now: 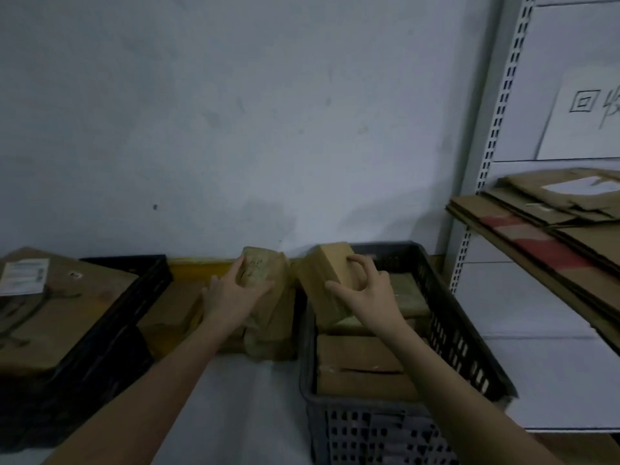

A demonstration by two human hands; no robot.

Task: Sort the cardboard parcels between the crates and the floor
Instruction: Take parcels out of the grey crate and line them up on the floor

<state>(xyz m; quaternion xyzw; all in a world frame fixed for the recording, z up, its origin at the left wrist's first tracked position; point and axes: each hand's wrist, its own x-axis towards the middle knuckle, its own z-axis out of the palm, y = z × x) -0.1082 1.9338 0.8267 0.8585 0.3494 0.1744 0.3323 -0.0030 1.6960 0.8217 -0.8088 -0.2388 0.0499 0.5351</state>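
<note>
Grey concrete floor (248, 397) ran between two dark crates up to a scuffed pale wall (235, 112).

Nearest: the black perforated plastic crate on the right (385, 431), its bed packed with flat brown cardboard parcels (359, 364). Opposite, the black crate on the left (110, 330) carried a large flat carton with a white label (60, 307).

Mid-field: right hand (365, 293) pinched a plain tan cardboard box (327, 283), thumb on the near left face, fingers curled over the far top corner. The box stood tilted on end over the right crate's inner left edge, long axis running from near-low to far-high, leaning towards the wall. It appeared clear of the parcels below; contact could not be confirmed.

Left hand (235, 297) lay with fingers extended across the top of a crumpled greenish-brown wrapped parcel (265, 286), thumb on its near right side, seemingly holding it. That parcel stood upright on the floor stack (174, 317) between the crates, just beside the tan box.

Judgement: the tan box lay nearer the right hand, already gripped; the floor gap lay to its left, so a leftward carry past the crate wall looked the shortest route.

Far right: white slotted shelving (489, 162) holding flattened cardboard sheets (543, 229).
</note>
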